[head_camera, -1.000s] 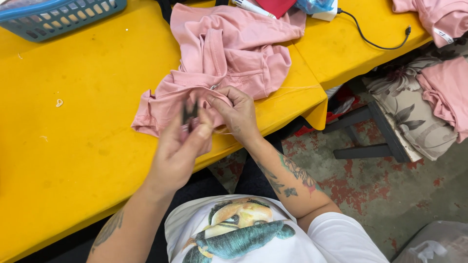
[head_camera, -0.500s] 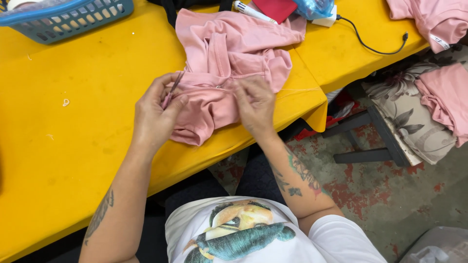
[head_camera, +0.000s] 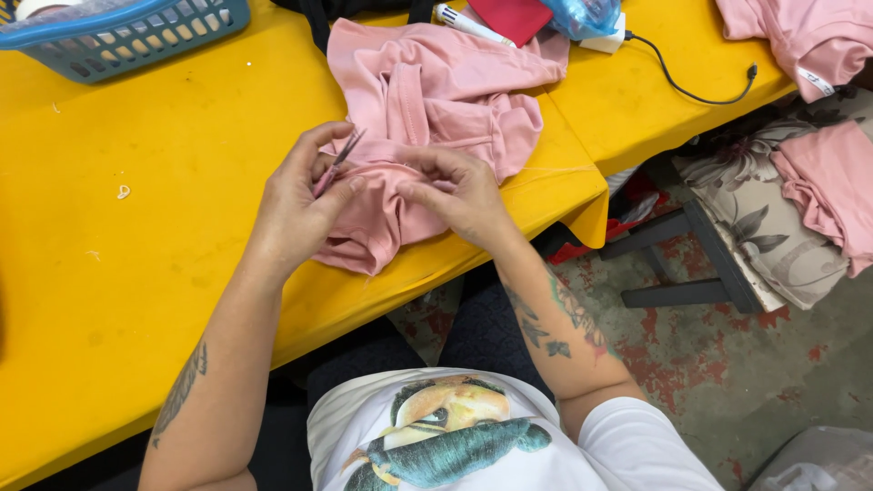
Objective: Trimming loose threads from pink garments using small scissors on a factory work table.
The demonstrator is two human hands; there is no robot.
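left hand [head_camera: 296,195]: curled narrow around a small pair of snips [head_camera: 335,165], thumb and fingers pinched on the handle, so not free at all

snips: thin pinkish-metal tool, long axis running from about 7 o'clock up to 1 o'clock, tip poking out past the fingers right at the cloth edge

right hand [head_camera: 459,193]: fingers bent and pinching a fold of the garment [head_camera: 427,118], thumb tucked under from what shows; grip is tight, not spread

garment: pink, rumpled, lying on the yellow table [head_camera: 109,264]. The bulk sits at 12 o'clock from both hands, and the rolled hem part is drawn down between them

the key relation: the pinched hem lies straight between the two hands, at 3 o'clock of the left and 9 o'clock of the right. Both touch it, and the snips' tip is just beside the right fingertips

nearer hand: pretty much a tie on the cloth, but only the left has the tool

other stuff: blue basket [head_camera: 127,32] far off at 11 o'clock, black cable [head_camera: 691,86] at 1 o'clock, more pink clothes [head_camera: 827,191] on a flowery seat at 3 o'clock, well apart from the hands

can't tell: whether the blades are parted, too small to see
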